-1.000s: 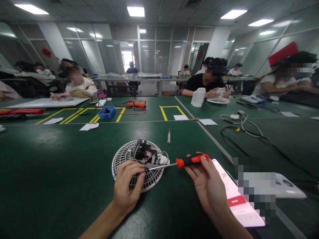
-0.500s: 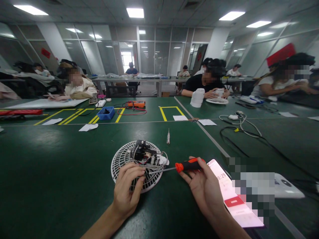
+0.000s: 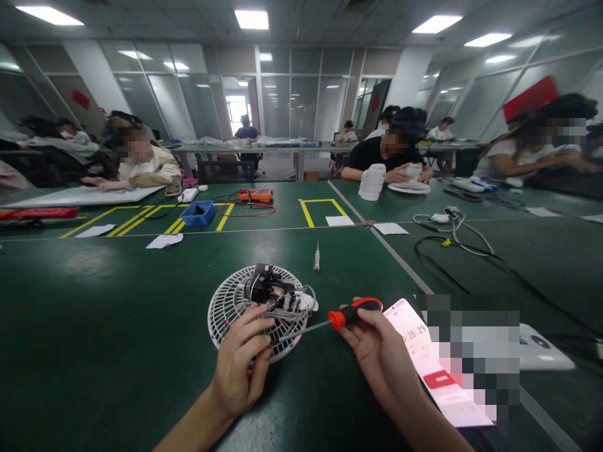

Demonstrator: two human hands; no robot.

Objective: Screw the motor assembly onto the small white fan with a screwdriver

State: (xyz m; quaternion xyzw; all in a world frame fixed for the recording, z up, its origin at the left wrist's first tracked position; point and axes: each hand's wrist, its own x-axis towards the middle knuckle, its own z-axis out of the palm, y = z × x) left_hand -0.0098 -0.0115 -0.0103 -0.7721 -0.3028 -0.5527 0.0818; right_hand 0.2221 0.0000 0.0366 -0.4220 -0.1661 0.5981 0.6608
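Observation:
A screwdriver (image 3: pixel 355 312) with a red and black handle is in my right hand (image 3: pixel 384 348), thumb and fingers closed round the handle. Its metal shaft slants down to the left, over the near right part of a white fan grille (image 3: pixel 219 314). By the shaft's tip, the fingers of my left hand (image 3: pixel 242 358) are pinched together; a small dark thing shows there, too small to name. On the grille rests a fan motor assembly (image 3: pixel 277 290) with black and white parts and loose wires. Beyond it lies a small clear-handled screwdriver (image 3: pixel 317 257).
A lit phone (image 3: pixel 414 342) lies right of my right hand, beside a white device (image 3: pixel 541 348). Farther off are a blue bin (image 3: pixel 198 215), an orange multimeter (image 3: pixel 255 196), paper slips and cables (image 3: pixel 464 242). Several people sit at tables; one handles white fan parts (image 3: pixel 409 188).
The screwdriver's tip has dropped a little towards me, and its shaft slants more steeply. My right thumb and fingers have closed further round the handle. My left hand stays by the tip.

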